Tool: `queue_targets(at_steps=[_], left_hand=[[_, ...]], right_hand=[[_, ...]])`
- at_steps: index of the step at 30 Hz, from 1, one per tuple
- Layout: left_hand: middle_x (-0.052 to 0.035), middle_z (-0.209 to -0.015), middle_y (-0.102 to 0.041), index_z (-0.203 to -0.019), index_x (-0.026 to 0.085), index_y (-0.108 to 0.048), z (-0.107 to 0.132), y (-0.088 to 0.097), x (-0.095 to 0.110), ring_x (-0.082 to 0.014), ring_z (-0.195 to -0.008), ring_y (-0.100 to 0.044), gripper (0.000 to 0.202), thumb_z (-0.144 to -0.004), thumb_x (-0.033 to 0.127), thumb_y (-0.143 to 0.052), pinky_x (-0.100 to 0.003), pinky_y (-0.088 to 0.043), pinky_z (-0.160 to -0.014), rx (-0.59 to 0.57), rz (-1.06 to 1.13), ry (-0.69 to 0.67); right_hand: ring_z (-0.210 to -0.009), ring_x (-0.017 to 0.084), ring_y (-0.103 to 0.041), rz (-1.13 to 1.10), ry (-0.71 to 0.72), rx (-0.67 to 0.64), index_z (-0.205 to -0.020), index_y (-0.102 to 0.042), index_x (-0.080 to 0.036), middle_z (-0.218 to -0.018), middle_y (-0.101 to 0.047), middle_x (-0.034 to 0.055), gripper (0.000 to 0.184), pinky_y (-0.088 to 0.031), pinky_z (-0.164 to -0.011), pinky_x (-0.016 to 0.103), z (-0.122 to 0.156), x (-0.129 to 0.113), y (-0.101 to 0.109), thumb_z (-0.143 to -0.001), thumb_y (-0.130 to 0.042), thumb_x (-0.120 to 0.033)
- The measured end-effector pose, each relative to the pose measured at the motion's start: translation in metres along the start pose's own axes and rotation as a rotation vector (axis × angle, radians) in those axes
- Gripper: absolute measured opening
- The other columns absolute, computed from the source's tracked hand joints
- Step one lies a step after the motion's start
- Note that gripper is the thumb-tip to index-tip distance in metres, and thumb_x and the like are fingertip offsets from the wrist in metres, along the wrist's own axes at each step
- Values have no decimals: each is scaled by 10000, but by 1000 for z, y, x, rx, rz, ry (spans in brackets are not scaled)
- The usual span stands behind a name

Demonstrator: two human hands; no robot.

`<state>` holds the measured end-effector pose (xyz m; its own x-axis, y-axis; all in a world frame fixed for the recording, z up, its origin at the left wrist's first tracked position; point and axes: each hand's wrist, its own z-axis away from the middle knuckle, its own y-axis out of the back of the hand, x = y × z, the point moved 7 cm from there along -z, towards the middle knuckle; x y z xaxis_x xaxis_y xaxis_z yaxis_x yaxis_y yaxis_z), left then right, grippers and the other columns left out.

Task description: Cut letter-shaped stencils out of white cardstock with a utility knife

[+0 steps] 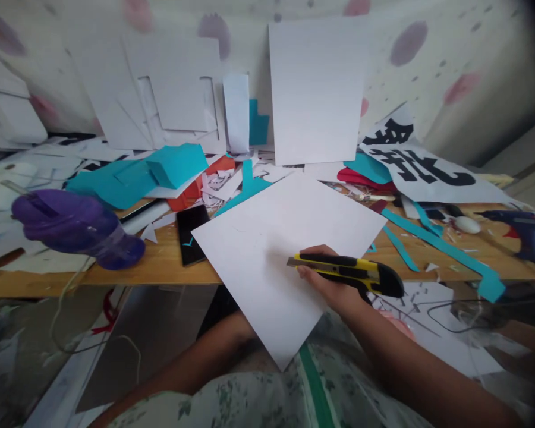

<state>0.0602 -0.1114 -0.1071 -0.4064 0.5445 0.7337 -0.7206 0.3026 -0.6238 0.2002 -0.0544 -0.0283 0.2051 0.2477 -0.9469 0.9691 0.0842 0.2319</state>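
Observation:
A yellow and black utility knife [339,267] lies in my right hand [327,279], its fingers closed round the front of the body. The metal tip points left, over a square white board [258,238] turned corner towards me. This board rests partly on the table's front edge and reaches down over my lap. Behind it my left forearm [205,356] passes underneath, so the left hand and its fingers are hidden. Right of the knife, long turquoise strips [446,246] lie on the table [160,279].
A purple bottle [78,229] lies at the left beside a black phone [191,232]. White boards [318,89] lean on the patterned wall. Turquoise paper [138,172], red scraps and a sheet with black characters [423,163] cover the back. A blue glue gun [528,232] stands far right.

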Motion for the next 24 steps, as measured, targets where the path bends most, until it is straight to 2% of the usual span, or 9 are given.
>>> queue_targets(at_steps=[2, 3, 4, 5, 6, 9, 11, 15, 24], left_hand=[[-58, -1013, -744, -947, 185, -749, 22, 6, 1, -314, -1071, -606, 483, -487, 174, -897, -464, -345, -1022, -54, -40, 44], [-84, -1068, -731, -1056, 179, -724, 32, 6, 0, -344, -1089, -604, 631, -454, 206, -911, -495, -362, -1004, -97, -34, 72], [-107, -1103, -716, -1140, 176, -686, 40, 6, 4, -372, -1101, -601, 744, -446, 319, -914, -518, -380, -982, -102, 40, 29], [-139, -1126, -705, -1151, 165, -677, 45, 10, 4, -379, -1101, -605, 720, -495, 365, -894, -515, -406, -958, -40, 84, 16], [-156, -1117, -707, -1134, 158, -680, 48, 16, 5, -364, -1072, -628, 624, -582, 394, -852, -495, -434, -930, 79, 122, -19], [-161, -1030, -735, -1031, 136, -700, 48, 30, 6, -304, -953, -683, 379, -708, 318, -780, -420, -484, -868, 480, 181, -98], [-148, -987, -747, -1011, 133, -697, 42, 29, 7, -294, -914, -692, 370, -689, 286, -796, -401, -503, -833, 583, 201, -116], [-129, -965, -756, -1040, 134, -691, 33, 26, 12, -280, -871, -700, 390, -688, 266, -797, -376, -523, -777, 584, 197, -147], [-124, -954, -760, -1176, 110, -640, 33, 27, 13, -263, -815, -704, 519, -693, 228, -786, -360, -527, -751, 580, 205, -173]], right_hand=[[-799, 171, -679, 3, -23, -51, -937, -610, -238, -892, -697, 20, 218, -566, -706, 310, 0, 0, -2, -769, -706, -340], [-800, 168, -677, 10, -24, -85, -943, -613, -239, -895, -696, 18, 218, -565, -705, 305, 0, -1, -4, -773, -705, -340], [-803, 167, -676, 20, -20, -124, -948, -616, -240, -900, -696, 18, 217, -564, -705, 302, 1, -2, -7, -776, -706, -337], [-803, 166, -676, 34, -12, -159, -953, -619, -242, -903, -697, 17, 220, -564, -701, 299, 2, -4, -9, -775, -710, -333], [-799, 165, -677, 48, -4, -193, -963, -621, -244, -905, -699, 17, 228, -564, -696, 297, 3, -6, -12, -773, -715, -328], [-747, 152, -683, 89, 4, -240, -992, -629, -257, -877, -712, 4, 257, -563, -649, 273, 5, -8, -18, -763, -729, -320], [-706, 142, -686, 108, 10, -245, -1000, -637, -263, -841, -720, -11, 276, -558, -616, 255, 6, -7, -21, -750, -740, -315], [-691, 134, -683, 155, 50, -213, -990, -650, -267, -833, -728, -20, 283, -548, -602, 240, 8, -5, -22, -729, -753, -303], [-695, 137, -685, 280, 146, -197, -988, -651, -265, -846, -728, -17, 256, -547, -623, 237, 13, -12, -25, -750, -738, -303]])
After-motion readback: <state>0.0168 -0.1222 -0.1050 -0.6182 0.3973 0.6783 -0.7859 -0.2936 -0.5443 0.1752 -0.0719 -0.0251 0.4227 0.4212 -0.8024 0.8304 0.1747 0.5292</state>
